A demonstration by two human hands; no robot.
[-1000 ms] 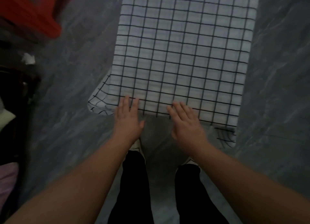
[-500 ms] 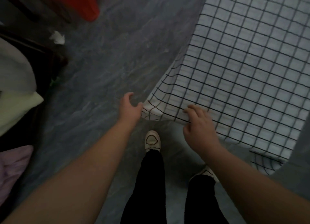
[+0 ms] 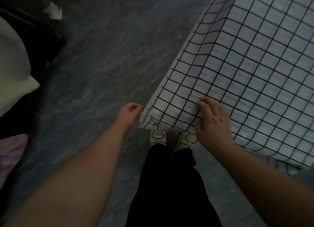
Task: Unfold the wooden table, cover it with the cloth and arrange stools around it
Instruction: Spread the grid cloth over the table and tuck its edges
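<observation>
At 6 o'clock of the view, two bare forearms stretched forward over the grey floor (image 3: pixel 102 65). The left hand (image 3: pixel 130 113) had its fingers curled, its grip narrow, right against the hanging corner of the one checked cloth (image 3: pixel 254 65); whether it pinched the fabric could not be told. The right hand (image 3: pixel 213 124), at 3 o'clock from it, rested on the cloth, fingers spread and loosely bent, tips pressing, holding nothing. The cloth draped the desk from centre to 2 o'clock, hiding it. Two pale shoes (image 3: pixel 158 136) stood below its hem.
</observation>
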